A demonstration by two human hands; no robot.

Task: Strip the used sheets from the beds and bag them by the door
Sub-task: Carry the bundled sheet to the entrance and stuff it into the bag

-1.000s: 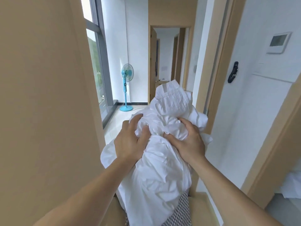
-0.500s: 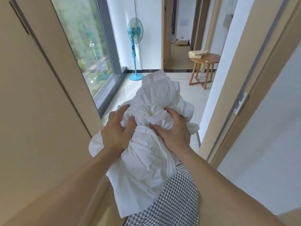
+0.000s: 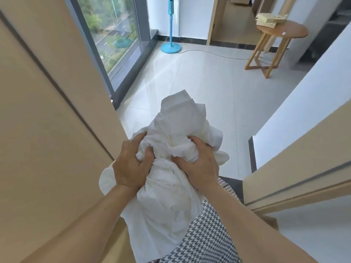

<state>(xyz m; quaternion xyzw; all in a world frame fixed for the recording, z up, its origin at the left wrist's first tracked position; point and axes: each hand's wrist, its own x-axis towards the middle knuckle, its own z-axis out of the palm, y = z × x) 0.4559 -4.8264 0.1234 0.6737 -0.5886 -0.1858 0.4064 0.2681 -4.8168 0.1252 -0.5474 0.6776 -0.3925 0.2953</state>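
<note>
The white sheets (image 3: pixel 171 186) form a crumpled, bunched bundle; the left hand (image 3: pixel 131 168) and right hand (image 3: pixel 197 166) grip it, fingers dug into its folds.

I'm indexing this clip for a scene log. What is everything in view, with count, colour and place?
sheet bundle: one, white, crumpled, held in front of the body
fan: one, blue, standing on the floor by the window; its head is out of frame
side table: one, light wood, round top, upper right
stack of papers: one, pale yellow, on the side table
window: one, dark frame, upper left, reaching the floor
floor: one, pale glossy tiles, centre
patterned garment: one, black-and-white houndstooth, bottom, under the sheet bundle
left hand: one, grips the sheet bundle's left side
right hand: one, grips its right side
</note>
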